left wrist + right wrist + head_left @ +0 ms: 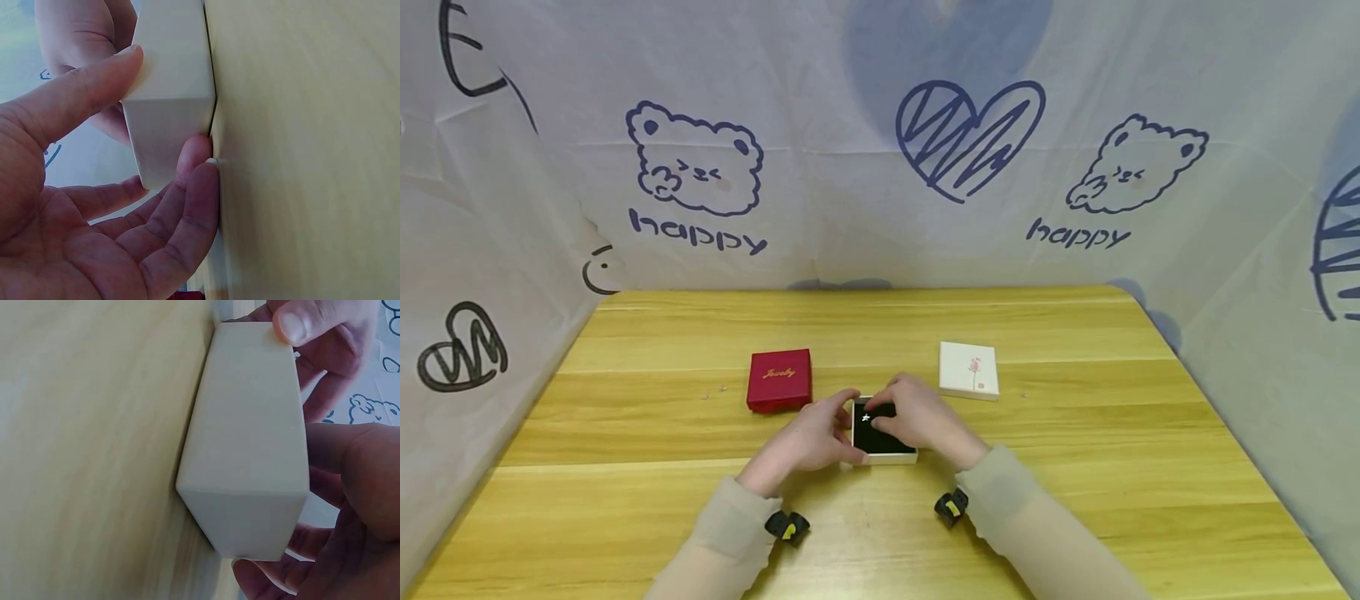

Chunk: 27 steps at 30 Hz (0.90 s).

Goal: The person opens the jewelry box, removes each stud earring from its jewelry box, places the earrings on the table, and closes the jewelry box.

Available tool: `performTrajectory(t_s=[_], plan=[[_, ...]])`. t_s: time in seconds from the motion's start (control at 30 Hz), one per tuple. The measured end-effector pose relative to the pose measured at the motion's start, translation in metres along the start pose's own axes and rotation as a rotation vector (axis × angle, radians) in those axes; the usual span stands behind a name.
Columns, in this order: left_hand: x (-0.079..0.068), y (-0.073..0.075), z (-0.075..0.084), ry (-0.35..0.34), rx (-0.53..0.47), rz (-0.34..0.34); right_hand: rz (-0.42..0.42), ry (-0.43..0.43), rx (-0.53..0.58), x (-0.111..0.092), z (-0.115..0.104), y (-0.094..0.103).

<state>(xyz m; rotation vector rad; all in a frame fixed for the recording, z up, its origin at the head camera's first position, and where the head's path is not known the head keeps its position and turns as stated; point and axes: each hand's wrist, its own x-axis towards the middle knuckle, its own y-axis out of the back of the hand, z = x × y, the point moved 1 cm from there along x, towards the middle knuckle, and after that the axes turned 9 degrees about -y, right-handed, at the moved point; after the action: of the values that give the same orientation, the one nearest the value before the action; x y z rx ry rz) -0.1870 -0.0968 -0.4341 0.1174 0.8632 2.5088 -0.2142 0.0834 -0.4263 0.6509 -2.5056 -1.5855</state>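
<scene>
An uncovered white box (892, 459) with a black insert (887, 442) sits on the table. My left hand (815, 433) grips its left side, thumb at the near wall and fingers around the far corner; the left wrist view shows this thumb (103, 78) on the white wall. My right hand (919, 410) reaches over the box from the right, its thumb and forefinger bent down at the insert. Beside those fingertips is a small silvery star-shaped piece (866, 417). Whether they pinch it is too small to tell. The box walls hide the inside in both wrist views.
A red box (780, 380) marked "Jewelry" stands behind my left hand. To the back right lies a white lid (968, 369) with a pink flower print. Tiny specks dot the wooden table (625, 492). A printed cloth (827, 183) hangs behind and at the sides.
</scene>
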Motion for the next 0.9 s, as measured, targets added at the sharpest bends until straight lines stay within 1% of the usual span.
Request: performTrajectory(t_s=[0.23,0.37,0.67,0.9], plan=[[-0.001,0.000,0.001,-0.005,0.005,-0.006,0.039,0.025,-0.024,0.005,-0.001,-0.004],[-0.001,0.000,0.001,-0.007,0.007,-0.007,0.058,0.014,-0.032,0.007,-0.002,-0.005],[0.000,0.001,0.003,0.015,0.002,0.001,0.061,-0.020,-0.043,0.010,-0.003,-0.006],[0.000,0.002,0.003,0.004,0.002,-0.004,0.051,-0.037,0.001,0.010,-0.004,-0.006]])
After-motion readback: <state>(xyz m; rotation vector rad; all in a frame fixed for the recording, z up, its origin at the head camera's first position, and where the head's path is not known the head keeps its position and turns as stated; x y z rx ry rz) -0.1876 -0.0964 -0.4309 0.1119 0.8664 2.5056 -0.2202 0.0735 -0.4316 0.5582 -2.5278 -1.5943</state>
